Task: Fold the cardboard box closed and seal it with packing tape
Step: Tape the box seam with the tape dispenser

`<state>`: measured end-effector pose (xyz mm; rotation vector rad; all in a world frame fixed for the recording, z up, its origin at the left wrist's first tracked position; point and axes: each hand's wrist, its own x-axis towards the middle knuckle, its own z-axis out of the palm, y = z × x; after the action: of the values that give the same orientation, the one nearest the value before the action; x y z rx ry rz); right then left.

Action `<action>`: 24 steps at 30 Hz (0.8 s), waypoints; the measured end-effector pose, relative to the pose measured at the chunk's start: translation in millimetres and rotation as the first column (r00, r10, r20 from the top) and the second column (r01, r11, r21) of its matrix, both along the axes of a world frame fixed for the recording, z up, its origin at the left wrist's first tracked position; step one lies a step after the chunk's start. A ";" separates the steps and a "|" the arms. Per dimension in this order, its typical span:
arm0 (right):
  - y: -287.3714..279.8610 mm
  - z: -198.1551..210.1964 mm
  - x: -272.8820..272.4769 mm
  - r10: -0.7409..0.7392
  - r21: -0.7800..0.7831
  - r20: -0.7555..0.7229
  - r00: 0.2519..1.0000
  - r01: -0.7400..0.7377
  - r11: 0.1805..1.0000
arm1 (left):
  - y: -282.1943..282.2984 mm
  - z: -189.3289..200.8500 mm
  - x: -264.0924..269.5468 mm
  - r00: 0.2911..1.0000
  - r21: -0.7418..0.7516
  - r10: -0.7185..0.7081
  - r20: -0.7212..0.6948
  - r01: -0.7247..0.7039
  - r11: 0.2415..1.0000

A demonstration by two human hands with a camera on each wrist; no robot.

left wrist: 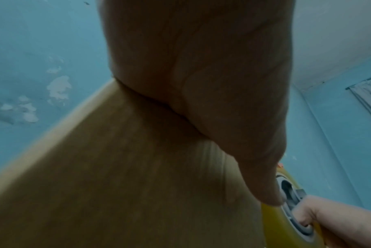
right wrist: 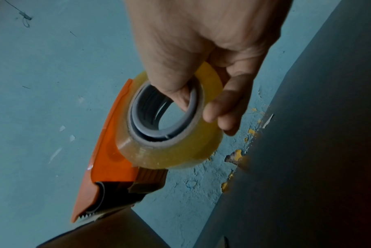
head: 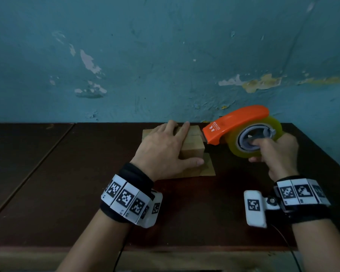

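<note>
The small cardboard box (head: 192, 146) stands on the dark brown table (head: 67, 183) a little toward one o'clock from the centre of the head view, close to the table's far edge under the peeling blue wall (head: 165, 55). A loose flap of the box lies flat on the table at its near side, toward six o'clock. The left hand (head: 163, 150) lies on top of the box with its fingers stretched out nearly straight toward twelve o'clock and the thumb laid along the near front face; it presses the top down and curls round nothing. In the left wrist view the palm (left wrist: 201, 67) sits directly against the tan cardboard (left wrist: 127, 167), which fills the lower half of that picture. At three o'clock from the box, the right hand (head: 277, 154) holds the tape dispenser (head: 234, 122), an orange plastic body carrying a roll of yellowish clear packing tape (head: 232, 148). Its thumb is hooked through the grey core of the roll and the other fingers wrap the roll's outer rim, as the right wrist view shows plainly (right wrist: 190, 67). The dispenser's orange nose points toward nine o'clock and meets the right upper edge of the box; in the right wrist view its toothed cutter (right wrist: 87, 215) sits just over the cardboard edge. Both wrists wear black bands with black-and-white square markers.
</note>
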<state>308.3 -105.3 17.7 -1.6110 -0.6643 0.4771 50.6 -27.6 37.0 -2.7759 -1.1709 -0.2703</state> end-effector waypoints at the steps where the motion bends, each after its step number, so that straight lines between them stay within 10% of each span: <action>1: -0.2 0.2 -0.9 0.005 0.000 0.001 1.000 -0.005 1.000 | 0.4 -0.3 0.4 0.999 0.022 0.033 0.004 -0.033 0.999; 24: 2.9 -2.0 -6.4 0.087 -0.067 -0.045 0.995 -0.090 0.994 | 0.8 2.2 0.1 0.978 0.011 0.203 0.045 -0.204 0.979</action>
<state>301.9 -102.4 15.7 -1.6367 -0.6966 0.6029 50.7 -26.9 39.2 -2.6213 -1.4437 -0.3197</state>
